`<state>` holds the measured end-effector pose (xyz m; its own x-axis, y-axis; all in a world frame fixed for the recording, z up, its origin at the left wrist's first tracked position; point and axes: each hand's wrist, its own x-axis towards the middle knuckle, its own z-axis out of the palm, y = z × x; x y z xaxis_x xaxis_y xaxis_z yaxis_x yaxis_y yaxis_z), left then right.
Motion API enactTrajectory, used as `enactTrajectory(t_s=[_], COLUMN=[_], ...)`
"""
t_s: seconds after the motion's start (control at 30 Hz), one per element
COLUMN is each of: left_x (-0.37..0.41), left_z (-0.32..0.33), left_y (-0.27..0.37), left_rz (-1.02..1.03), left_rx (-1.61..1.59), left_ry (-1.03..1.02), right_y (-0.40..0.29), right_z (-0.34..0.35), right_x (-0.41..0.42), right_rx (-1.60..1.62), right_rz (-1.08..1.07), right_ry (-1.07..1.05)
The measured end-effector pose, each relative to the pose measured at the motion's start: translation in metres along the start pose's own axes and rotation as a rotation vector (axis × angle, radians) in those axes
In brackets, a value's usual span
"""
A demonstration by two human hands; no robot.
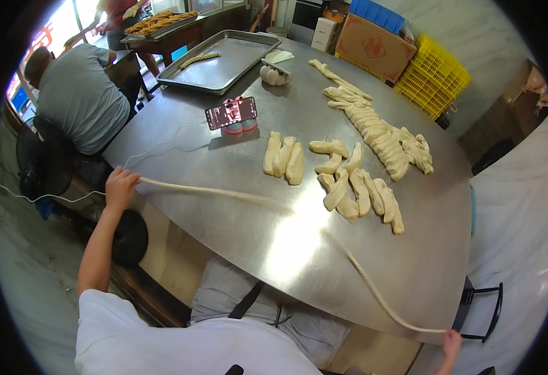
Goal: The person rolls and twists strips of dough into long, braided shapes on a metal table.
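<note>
A long thin rope of dough (199, 190) stretches between my two hands over the metal tabletop (236, 234). My left hand (121, 183) grips one end at the table's left edge. At the lower right, my right hand (452, 341) pinches the other end near the table's corner. The middle of the rope is blurred and partly lost in bright glare. Beyond it lie three short dough strips (283, 159) side by side, and a loose group of several more strips (360, 187). Farther off rests a big cut slab of dough (377, 133).
A phone (231, 113) leans on a small stand, its white cable (161, 143) running off left. Behind is a metal tray (236, 51) with one twisted dough piece (200, 60). A seated person (82, 93) is at the left, near a black fan (44, 154). Yellow crates (433, 77) stand behind.
</note>
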<state>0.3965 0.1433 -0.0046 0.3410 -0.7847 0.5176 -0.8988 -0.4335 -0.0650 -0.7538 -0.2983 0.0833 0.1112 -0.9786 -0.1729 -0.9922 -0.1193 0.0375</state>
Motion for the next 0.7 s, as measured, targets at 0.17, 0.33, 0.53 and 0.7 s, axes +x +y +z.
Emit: enactTrajectory(t_s=[0.17, 0.33, 0.53, 0.7], left_x=[0.107, 0.075, 0.081, -0.041], left_z=[0.035, 0.083, 0.074, 0.034], left_y=[0.103, 0.124, 0.173, 0.162], left_rz=[-0.145, -0.045, -0.072, 0.151], left_rx=[-0.217, -0.368, -0.166, -0.219], left_ry=[0.145, -0.029, -0.107, -0.116], right_y=[-0.131, -0.183, -0.151, -0.167], right_z=[-0.084, -0.052, -0.027, -0.002], right_x=[0.05, -0.01, 0.029, -0.03], right_rx=[0.428, 0.119, 0.378, 0.37], right_rz=[-0.128, -0.152, 0.072, -0.089], right_ry=[0.564, 0.089, 0.192, -0.107])
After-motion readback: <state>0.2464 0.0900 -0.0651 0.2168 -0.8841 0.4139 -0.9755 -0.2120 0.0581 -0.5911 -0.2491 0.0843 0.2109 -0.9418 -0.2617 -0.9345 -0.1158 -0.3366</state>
